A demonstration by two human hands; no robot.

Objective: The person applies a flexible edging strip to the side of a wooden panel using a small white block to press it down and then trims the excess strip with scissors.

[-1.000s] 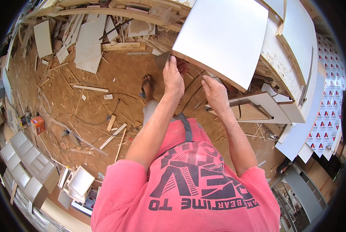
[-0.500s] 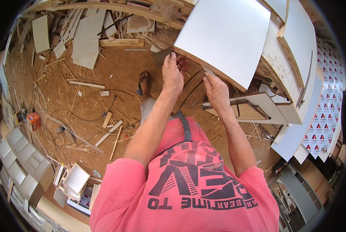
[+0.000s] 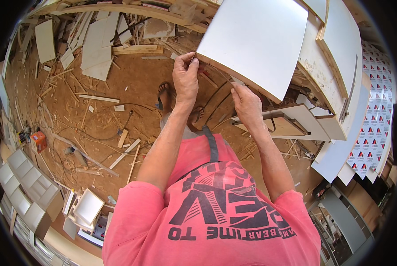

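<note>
A white-faced board [image 3: 256, 44] with a bare brown edge lies in front of me. Along that near edge runs a thin dark strip [image 3: 220, 72], which looks like edging. My left hand [image 3: 186, 79] is closed in a pinch on the strip's end, at the board's left corner. Nearer the middle of the edge, the thumb and fingers of my right hand [image 3: 246, 104] pinch the strip too. Between the hands the strip sags slightly away from the board. My fingertips partly cover both held places.
Offcuts and scrap boards [image 3: 98, 48] litter the dirt floor on the left, with cables among them. An orange box [image 3: 38, 142] stands far left, above white drawer boxes [image 3: 88, 206]. A white panel frame [image 3: 291, 119] juts out under the board at right. Patterned sheets [image 3: 369, 128] stand beyond.
My left hand has shifted left and turned, now pinching at the board's corner. A dark flap beside it no longer shows. My right hand moved slightly left. A second foot has come into view.
</note>
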